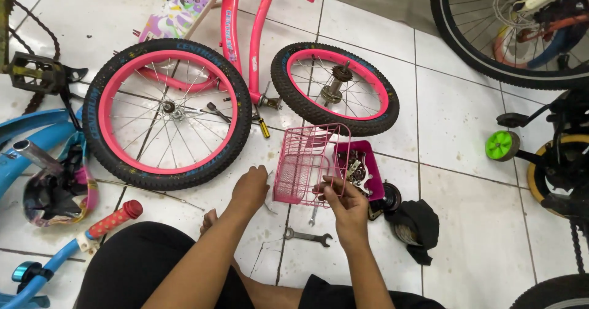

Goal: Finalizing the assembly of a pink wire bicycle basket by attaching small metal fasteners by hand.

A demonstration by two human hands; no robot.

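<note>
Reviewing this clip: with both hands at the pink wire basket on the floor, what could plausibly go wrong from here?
1. The right hand grips the pink wire basket by its rim; tipping it could knock the magenta parts tray beside it and scatter the small hardware.
2. The wrench lies on the tiles close to the person's bare foot, so a shift of position might land on it.
3. The left hand sits near the large pink wheel, and its spokes might catch fingers.

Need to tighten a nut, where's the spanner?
In the head view, the spanner lies on the floor tiles just below the pink wire basket, left of the right hand.
</note>
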